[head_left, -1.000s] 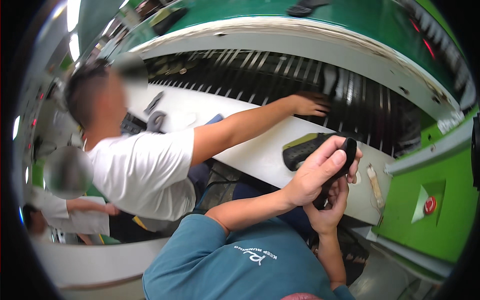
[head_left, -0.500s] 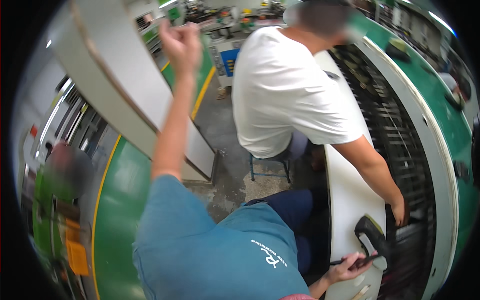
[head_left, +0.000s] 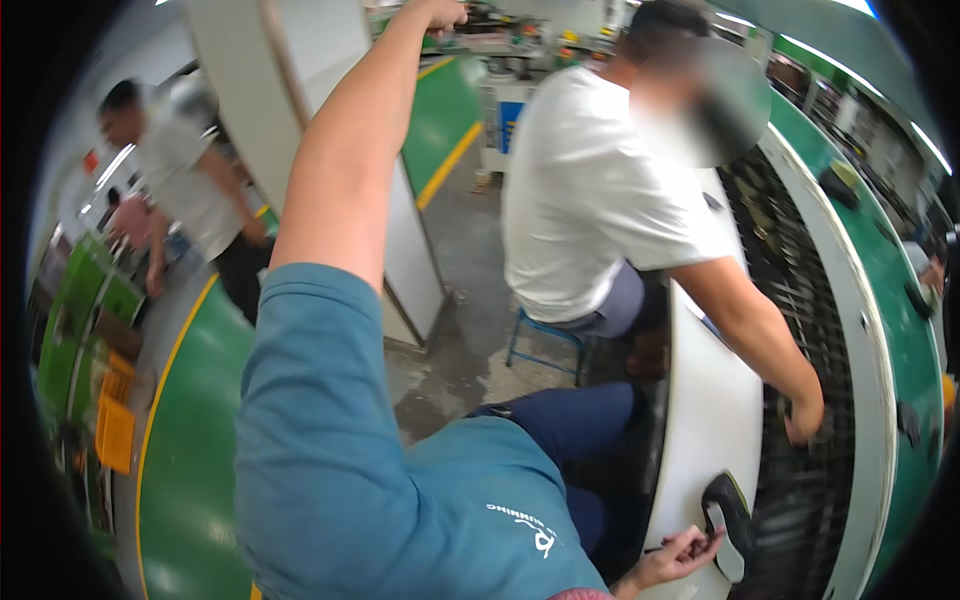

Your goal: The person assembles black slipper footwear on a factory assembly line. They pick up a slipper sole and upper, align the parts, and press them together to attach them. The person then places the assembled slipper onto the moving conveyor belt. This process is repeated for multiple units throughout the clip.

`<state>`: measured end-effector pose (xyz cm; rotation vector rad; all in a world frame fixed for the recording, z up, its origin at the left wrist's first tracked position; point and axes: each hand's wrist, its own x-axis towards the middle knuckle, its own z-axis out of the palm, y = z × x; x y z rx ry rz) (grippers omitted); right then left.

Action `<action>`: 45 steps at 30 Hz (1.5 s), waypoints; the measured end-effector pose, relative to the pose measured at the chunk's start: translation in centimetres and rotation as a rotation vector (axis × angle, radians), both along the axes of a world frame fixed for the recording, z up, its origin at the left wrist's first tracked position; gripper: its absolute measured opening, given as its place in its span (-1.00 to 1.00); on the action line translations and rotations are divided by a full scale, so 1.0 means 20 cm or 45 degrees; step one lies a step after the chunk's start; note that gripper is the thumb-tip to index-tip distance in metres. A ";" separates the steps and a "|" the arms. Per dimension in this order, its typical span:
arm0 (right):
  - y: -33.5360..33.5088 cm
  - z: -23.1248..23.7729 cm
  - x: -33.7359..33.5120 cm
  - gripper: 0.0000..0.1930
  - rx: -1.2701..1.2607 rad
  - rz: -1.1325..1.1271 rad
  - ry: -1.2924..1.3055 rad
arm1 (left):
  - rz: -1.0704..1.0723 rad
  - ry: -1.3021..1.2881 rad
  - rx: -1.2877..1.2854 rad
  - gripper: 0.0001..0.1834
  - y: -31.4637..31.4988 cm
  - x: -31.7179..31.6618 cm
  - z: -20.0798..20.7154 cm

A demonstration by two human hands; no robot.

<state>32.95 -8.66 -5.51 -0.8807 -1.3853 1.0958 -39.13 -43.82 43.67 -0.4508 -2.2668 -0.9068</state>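
My left arm is raised, and my left hand [head_left: 436, 13] is at the top edge, partly cut off. Its visible fingers are curled in, and I cannot make out anything in them. Low on the right, my right hand [head_left: 672, 560] is over the white bench top [head_left: 708, 420], palm up with its fingers curled. A thin dark stick-like tool [head_left: 652, 549] pokes out on its left side; the rest is hidden by the hand. Beside the fingertips is a black shoe [head_left: 735, 508] with a pale sole and a thin yellow-green edge, at the bench's right side.
A person in a white shirt [head_left: 600, 190] sits on a blue stool [head_left: 545, 345], reaching over a dark roller conveyor [head_left: 790, 250]. Beyond it runs a green belt [head_left: 870, 240] with shoes. A white pillar [head_left: 400, 270] stands left of centre. Another person [head_left: 190, 180] stands at far left, near orange crates [head_left: 115, 430].
My left arm has risen toward the top edge. My right hand and the shoe appear slightly lower and further left. A standing person has come into view at far left.
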 end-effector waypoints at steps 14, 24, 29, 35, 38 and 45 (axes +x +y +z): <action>-0.03 0.00 -0.12 -0.33 0.006 -0.170 0.156 | -2.156 -0.402 -0.403 -0.73 1.57 2.14 -1.36; -0.07 0.02 -0.08 -0.30 -0.034 -0.386 0.145 | -2.629 -0.401 -0.550 -0.74 2.38 2.79 -1.64; -0.03 0.00 -0.11 -0.27 0.037 -0.547 0.128 | -2.986 -1.318 -0.292 -0.30 2.34 3.05 -1.62; -0.03 0.01 -0.14 -0.28 0.082 -0.624 -0.028 | -3.045 -1.004 -0.156 -0.33 2.21 3.16 -1.60; -0.04 0.08 -0.13 -0.24 0.156 -0.558 -0.034 | -3.031 -0.846 -0.060 -0.32 2.16 3.14 -1.60; -0.05 0.08 -0.13 -0.15 0.219 -0.531 -0.163 | -3.155 -0.937 0.161 -0.40 2.09 3.12 -1.66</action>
